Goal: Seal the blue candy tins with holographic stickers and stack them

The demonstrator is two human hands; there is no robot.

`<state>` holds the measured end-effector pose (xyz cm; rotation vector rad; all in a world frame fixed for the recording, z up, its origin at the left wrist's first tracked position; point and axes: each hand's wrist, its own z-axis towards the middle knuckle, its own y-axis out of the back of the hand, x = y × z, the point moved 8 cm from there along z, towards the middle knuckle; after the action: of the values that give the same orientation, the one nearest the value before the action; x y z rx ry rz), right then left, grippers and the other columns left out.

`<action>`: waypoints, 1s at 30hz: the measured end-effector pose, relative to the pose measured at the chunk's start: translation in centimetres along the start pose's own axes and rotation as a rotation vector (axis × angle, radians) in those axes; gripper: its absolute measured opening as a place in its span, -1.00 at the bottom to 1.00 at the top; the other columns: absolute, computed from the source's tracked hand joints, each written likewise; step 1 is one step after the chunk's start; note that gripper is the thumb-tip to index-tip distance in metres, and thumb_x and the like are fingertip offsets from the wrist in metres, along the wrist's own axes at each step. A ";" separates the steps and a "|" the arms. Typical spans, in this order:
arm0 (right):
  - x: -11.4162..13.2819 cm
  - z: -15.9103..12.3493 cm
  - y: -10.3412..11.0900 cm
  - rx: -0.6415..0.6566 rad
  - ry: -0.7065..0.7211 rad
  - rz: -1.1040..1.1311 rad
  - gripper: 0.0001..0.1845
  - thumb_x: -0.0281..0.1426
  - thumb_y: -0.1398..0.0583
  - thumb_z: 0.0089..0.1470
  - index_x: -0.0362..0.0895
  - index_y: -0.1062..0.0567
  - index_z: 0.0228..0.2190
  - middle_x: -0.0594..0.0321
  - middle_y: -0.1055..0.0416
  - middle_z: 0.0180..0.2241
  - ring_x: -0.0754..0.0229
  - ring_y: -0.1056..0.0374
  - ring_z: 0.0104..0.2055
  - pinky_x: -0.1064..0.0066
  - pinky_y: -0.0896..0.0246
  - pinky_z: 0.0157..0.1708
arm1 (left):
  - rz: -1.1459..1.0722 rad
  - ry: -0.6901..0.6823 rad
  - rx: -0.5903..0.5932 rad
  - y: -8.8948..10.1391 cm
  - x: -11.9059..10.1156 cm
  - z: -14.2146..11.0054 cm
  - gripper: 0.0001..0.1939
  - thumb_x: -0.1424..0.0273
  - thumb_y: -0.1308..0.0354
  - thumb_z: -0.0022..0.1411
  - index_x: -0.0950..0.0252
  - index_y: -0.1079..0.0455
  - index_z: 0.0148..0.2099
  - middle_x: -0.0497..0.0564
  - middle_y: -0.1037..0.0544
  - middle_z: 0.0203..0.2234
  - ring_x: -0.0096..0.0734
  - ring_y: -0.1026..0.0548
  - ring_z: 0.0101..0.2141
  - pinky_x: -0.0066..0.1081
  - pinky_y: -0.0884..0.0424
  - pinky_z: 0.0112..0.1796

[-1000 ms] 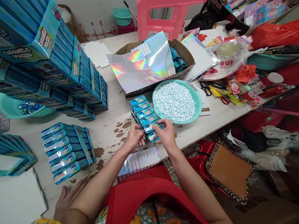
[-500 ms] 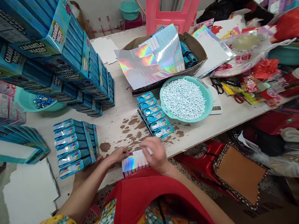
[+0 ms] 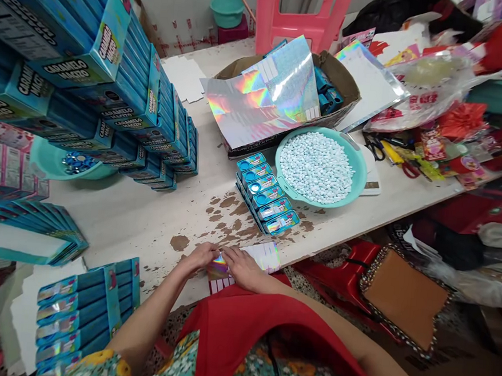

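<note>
At the table's near edge, my left hand (image 3: 203,257) pinches the left part of a shiny rainbow sticker sheet (image 3: 268,255). My right hand (image 3: 242,266) lies over the same sheet with its fingers stretched out, the tips close to my left fingers. Red-edged pale strips (image 3: 222,284) show beneath the hands. What is under my fingers is partly hidden. Beyond the hands is a tray of blue tins (image 3: 268,196), touching or close to a turquoise basin (image 3: 361,181) of pale candies (image 3: 316,167). A banded pack of blue tins (image 3: 90,300) is left of my left forearm.
Tall stacks of blue boxes (image 3: 124,87) rise at the left. A cardboard box (image 3: 346,83) with holographic sheets (image 3: 279,90) stands behind the tins. Scissors (image 3: 376,148), plastic bags (image 3: 430,89) and packets crowd the right. A red chair (image 3: 335,274) stands at the right front.
My right hand has come down and left onto the sticker sheet, beside my left fingers. The sheet now reaches farther right. The banded pack of tins has shifted toward the lower left.
</note>
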<state>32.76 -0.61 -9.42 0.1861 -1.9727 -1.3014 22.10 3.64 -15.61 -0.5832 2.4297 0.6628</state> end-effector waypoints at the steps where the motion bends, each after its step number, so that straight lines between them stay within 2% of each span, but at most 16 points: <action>1: 0.1 0.0 0.3 -0.012 0.014 -0.009 -0.50 -0.55 -0.07 0.06 -0.22 -0.23 0.07 0.02 -0.10 0.18 -0.03 -0.06 0.13 0.11 -0.15 0.00 | -0.004 0.004 -0.003 0.0 0.0 0.1 -0.81 0.35 0.06 -0.06 0.35 -0.30 -0.51 -0.09 -0.25 -0.65 -0.48 -0.18 -0.55 -0.49 -0.02 -0.51; 4: 0.1 0.4 1.4 -0.069 0.018 0.004 -0.68 -0.49 -0.13 0.06 -0.16 -0.38 -0.10 0.06 -0.24 0.07 0.01 -0.13 0.05 0.17 -0.17 -0.05 | -0.005 0.011 -0.012 0.2 -0.2 0.1 -0.82 0.37 0.05 -0.04 0.35 -0.31 -0.51 -0.10 -0.26 -0.65 -0.49 -0.19 -0.56 -0.49 -0.04 -0.51; 7: -0.2 0.7 2.0 -0.120 -0.021 0.077 -0.87 -0.42 -0.20 0.04 -0.13 -0.44 -0.29 0.12 -0.40 -0.21 0.08 -0.22 -0.10 0.26 -0.19 -0.15 | 0.027 0.018 -0.047 0.4 -0.5 0.0 -0.85 0.41 0.03 -0.03 0.35 -0.32 -0.52 -0.09 -0.28 -0.66 -0.48 -0.22 -0.55 -0.48 -0.07 -0.49; 9: -0.3 0.6 2.7 -0.163 -0.057 0.169 -0.98 -0.44 -0.20 0.03 -0.12 -0.44 -0.40 0.21 -0.40 -0.37 0.14 -0.26 -0.21 0.34 -0.18 -0.22 | 0.059 0.030 -0.093 0.7 -0.8 -0.2 -0.84 0.43 0.02 -0.01 0.35 -0.34 -0.52 -0.05 -0.32 -0.64 -0.42 -0.27 -0.52 -0.46 -0.11 -0.45; 11: -0.5 0.0 4.4 -0.235 -0.112 0.295 -0.94 -0.48 -0.20 0.02 -0.12 -0.41 -0.46 0.26 -0.39 -0.43 0.21 -0.28 -0.29 0.41 -0.17 -0.28 | 0.093 0.038 -0.160 1.3 -1.6 -0.9 -0.82 0.41 0.02 0.05 0.35 -0.37 -0.47 0.02 -0.39 -0.55 -0.32 -0.34 -0.41 -0.41 -0.18 -0.36; 13: -0.6 -1.0 7.1 -0.328 -0.168 0.424 -0.93 -0.48 -0.19 0.03 -0.12 -0.38 -0.46 0.29 -0.38 -0.45 0.24 -0.28 -0.34 0.44 -0.16 -0.33 | 0.033 -0.044 -0.289 2.6 -3.9 -2.4 -0.77 0.34 0.02 0.12 0.34 -0.41 -0.31 0.10 -0.46 -0.34 -0.22 -0.37 -0.21 -0.36 -0.22 -0.22; 14: -0.6 -1.7 8.8 -0.375 -0.190 0.480 -0.93 -0.47 -0.19 0.04 -0.12 -0.38 -0.46 0.29 -0.38 -0.45 0.25 -0.28 -0.36 0.45 -0.15 -0.34 | -0.057 -0.133 -0.337 3.3 -5.6 -3.4 -0.72 0.29 0.04 0.17 0.32 -0.41 -0.19 0.12 -0.45 -0.21 -0.20 -0.34 -0.11 -0.35 -0.22 -0.15; 15: -0.6 -2.3 10.6 -0.419 -0.204 0.529 -0.93 -0.44 -0.18 0.06 -0.12 -0.38 -0.46 0.29 -0.37 -0.46 0.25 -0.28 -0.36 0.45 -0.15 -0.35 | -0.176 -0.243 -0.357 3.9 -7.6 -4.4 -0.67 0.25 0.05 0.20 0.29 -0.37 -0.08 0.12 -0.42 -0.10 -0.22 -0.32 -0.05 -0.35 -0.22 -0.10; 16: -0.6 -3.0 12.4 -0.462 -0.219 0.570 -0.92 -0.42 -0.18 0.07 -0.12 -0.38 -0.46 0.30 -0.37 -0.46 0.25 -0.28 -0.37 0.45 -0.15 -0.36 | -0.309 -0.353 -0.318 4.1 -9.8 -5.4 -0.63 0.22 0.06 0.22 0.26 -0.32 0.00 0.10 -0.39 -0.03 -0.25 -0.32 -0.03 -0.37 -0.23 -0.09; 18: -0.9 -4.2 16.0 -0.550 -0.267 0.618 -0.90 -0.38 -0.16 0.09 -0.11 -0.40 -0.45 0.30 -0.38 -0.47 0.26 -0.29 -0.38 0.45 -0.15 -0.37 | -0.465 -0.474 -0.140 3.7 -13.8 -6.9 -0.65 0.19 -0.01 0.21 0.27 -0.35 -0.04 0.07 -0.47 -0.15 -0.33 -0.40 -0.16 -0.41 -0.29 -0.17; 20: -1.7 -5.1 19.0 -0.645 -0.333 0.597 -0.89 -0.36 -0.16 0.10 -0.11 -0.41 -0.44 0.30 -0.38 -0.46 0.25 -0.28 -0.37 0.43 -0.16 -0.34 | -0.504 -0.474 -0.027 3.4 -16.7 -7.4 -0.71 0.19 -0.04 0.20 0.33 -0.40 -0.26 -0.01 -0.48 -0.46 -0.44 -0.41 -0.39 -0.46 -0.30 -0.30; 21: -2.2 -5.4 20.3 -0.695 -0.365 0.561 -0.89 -0.36 -0.16 0.09 -0.10 -0.42 -0.45 0.29 -0.39 -0.46 0.24 -0.28 -0.35 0.41 -0.16 -0.32 | -0.516 -0.455 -0.015 3.5 -17.8 -7.3 -0.69 0.19 -0.03 0.21 0.35 -0.39 -0.34 -0.05 -0.42 -0.58 -0.49 -0.37 -0.48 -0.48 -0.29 -0.37; 23: -3.4 -5.5 22.4 -0.797 -0.407 0.451 -0.90 -0.36 -0.18 0.07 -0.09 -0.43 -0.46 0.27 -0.38 -0.44 0.19 -0.26 -0.29 0.37 -0.16 -0.26 | -0.550 -0.440 -0.047 4.4 -19.5 -6.5 -0.68 0.19 0.01 0.24 0.35 -0.38 -0.30 -0.11 -0.33 -0.66 -0.54 -0.31 -0.57 -0.51 -0.25 -0.47; 25: -5.0 -5.1 23.8 -0.891 -0.438 0.340 -0.91 -0.35 -0.20 0.03 -0.09 -0.45 -0.47 0.24 -0.36 -0.38 0.15 -0.24 -0.21 0.31 -0.15 -0.18 | -0.568 -0.466 -0.107 5.8 -20.8 -5.3 -0.70 0.21 0.01 0.24 0.32 -0.32 -0.12 -0.15 -0.30 -0.64 -0.56 -0.30 -0.59 -0.54 -0.23 -0.53; 27: -7.0 -4.4 24.3 -0.951 -0.490 0.267 -0.91 -0.33 -0.23 -0.01 -0.08 -0.47 -0.48 0.21 -0.33 -0.30 0.11 -0.21 -0.15 0.25 -0.12 -0.11 | -0.553 -0.496 -0.170 7.1 -21.7 -3.8 -0.71 0.27 0.00 0.23 0.29 -0.22 -0.05 -0.19 -0.28 -0.63 -0.59 -0.30 -0.60 -0.57 -0.22 -0.54; 30: -10.0 -3.4 24.0 -0.972 -0.586 0.237 -0.89 -0.31 -0.25 -0.06 -0.09 -0.48 -0.50 0.17 -0.29 -0.23 0.07 -0.20 -0.11 0.18 -0.09 -0.06 | -0.547 -0.483 -0.232 8.2 -22.1 -1.7 -0.81 0.36 0.01 0.19 0.27 -0.13 -0.14 -0.22 -0.29 -0.64 -0.63 -0.30 -0.63 -0.61 -0.21 -0.56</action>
<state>48.54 13.20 6.37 -0.9520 -1.4716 -2.1278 33.76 14.80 1.61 -1.0008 1.6569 0.7439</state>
